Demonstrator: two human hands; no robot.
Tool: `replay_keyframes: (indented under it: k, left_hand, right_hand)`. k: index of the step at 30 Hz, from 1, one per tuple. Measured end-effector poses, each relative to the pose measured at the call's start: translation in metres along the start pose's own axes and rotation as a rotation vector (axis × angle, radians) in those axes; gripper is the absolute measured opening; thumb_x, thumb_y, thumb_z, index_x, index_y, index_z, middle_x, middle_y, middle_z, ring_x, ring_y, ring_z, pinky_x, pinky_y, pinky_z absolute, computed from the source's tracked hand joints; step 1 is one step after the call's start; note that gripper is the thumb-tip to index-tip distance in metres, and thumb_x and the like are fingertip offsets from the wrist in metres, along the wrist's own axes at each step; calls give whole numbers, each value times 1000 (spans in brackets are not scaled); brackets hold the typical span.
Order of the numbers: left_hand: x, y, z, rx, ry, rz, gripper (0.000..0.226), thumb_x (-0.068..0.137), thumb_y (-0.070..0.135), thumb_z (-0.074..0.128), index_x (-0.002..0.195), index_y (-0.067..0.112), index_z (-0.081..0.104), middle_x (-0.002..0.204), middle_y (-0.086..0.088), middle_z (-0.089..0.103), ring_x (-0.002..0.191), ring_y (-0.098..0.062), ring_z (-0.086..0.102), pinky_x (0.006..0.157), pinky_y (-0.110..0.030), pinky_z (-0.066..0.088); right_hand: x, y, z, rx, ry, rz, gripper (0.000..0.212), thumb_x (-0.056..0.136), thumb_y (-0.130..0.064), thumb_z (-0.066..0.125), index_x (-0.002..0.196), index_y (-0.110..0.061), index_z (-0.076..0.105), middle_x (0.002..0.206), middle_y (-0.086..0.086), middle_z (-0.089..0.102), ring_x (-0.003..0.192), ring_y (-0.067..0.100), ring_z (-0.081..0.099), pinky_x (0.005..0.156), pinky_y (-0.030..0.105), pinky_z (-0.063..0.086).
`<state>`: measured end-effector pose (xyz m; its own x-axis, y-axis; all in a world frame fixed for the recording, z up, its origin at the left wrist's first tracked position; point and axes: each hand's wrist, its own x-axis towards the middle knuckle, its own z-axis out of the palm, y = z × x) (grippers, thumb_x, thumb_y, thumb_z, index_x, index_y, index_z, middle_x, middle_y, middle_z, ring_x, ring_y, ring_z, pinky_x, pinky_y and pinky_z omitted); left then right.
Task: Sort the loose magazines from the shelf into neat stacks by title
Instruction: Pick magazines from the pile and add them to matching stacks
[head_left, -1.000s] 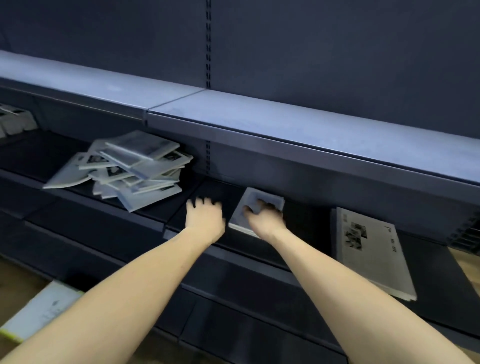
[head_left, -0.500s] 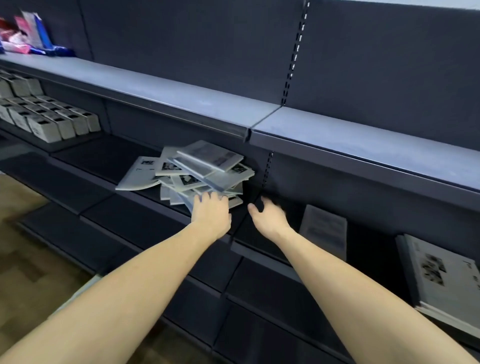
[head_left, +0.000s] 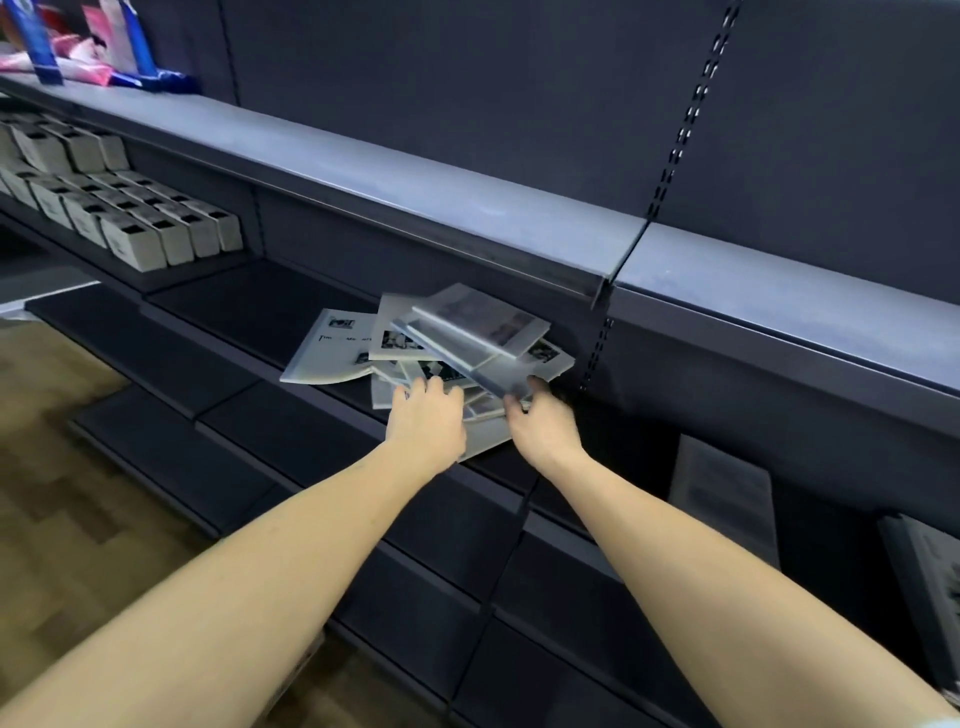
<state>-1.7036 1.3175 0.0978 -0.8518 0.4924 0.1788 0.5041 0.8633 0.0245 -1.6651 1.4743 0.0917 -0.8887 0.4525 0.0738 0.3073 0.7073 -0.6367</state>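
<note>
The left hand (head_left: 427, 415) lies on the near edge of the loose magazine pile (head_left: 447, 353), fingers fairly straight and resting on the lower covers, nothing clasped. The right hand (head_left: 543, 422) is at the pile's near right corner, at about 3 o'clock from the left; its fingertips curl against the edge of the grey magazine (head_left: 480, 332) that lies on top, but whether they already pinch it cannot be told.

The pile sits on the dark middle shelf (head_left: 249, 306), fanned and crooked, one magazine (head_left: 332, 345) slid out flat at 9 o'clock. At about 4 o'clock from the hands a single magazine (head_left: 724, 499) lies alone on the same shelf, and further toward 4 o'clock another (head_left: 930, 577) shows at the frame's edge. White boxes (head_left: 130, 228) stand in rows at 10 o'clock.

The step in hand looks like fetching the next copy from the pile. The next move calls for one hand to steady the heap while the other lifts a single copy clear, then a look at its title before it goes to a stack.

A second ago the right hand was flat on the single magazine off to the right and the left lay on bare shelf; both have since travelled left to the pile, and the view has swung left with them.
</note>
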Motion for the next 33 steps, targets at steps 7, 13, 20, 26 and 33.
replay_keyframes:
  k: [7,13,20,26,33]
  left_hand:
    - [43,-18,7,-12,8,-42,42,94,32,48,131,14,50,131,-12,53,124,-32,46,105,-46,36]
    - [87,-34,16,-44,14,-112,58,99,40,41,149,12,35,152,-20,33,138,-38,34,115,-50,27]
    - [124,-46,30,-93,49,-89,54,103,46,23,146,15,34,147,-16,38,135,-35,37,110,-51,34]
    - [142,-59,39,-79,61,-57,54,103,45,23,139,9,41,141,-17,45,129,-36,42,106,-50,37]
    - [145,-68,42,-88,23,-28,74,96,63,27,142,5,35,141,-22,41,128,-39,39,103,-46,36]
  right_hand:
    - [60,-8,14,32,61,-4,56,97,-37,55,148,-21,36,152,11,38,137,34,40,109,45,40]
    - [108,-8,27,-35,130,-82,69,94,-42,59,154,-23,30,164,7,17,149,30,18,119,47,26]
    - [139,-1,32,-91,113,-132,72,89,-56,57,149,-22,40,157,8,33,147,29,24,118,48,26]
    - [138,-2,36,-192,96,-192,54,93,-37,60,142,-17,48,151,7,38,143,26,27,116,44,28]
    - [111,-12,44,-424,340,-242,51,99,-42,31,127,-13,63,118,13,68,107,32,65,84,40,54]
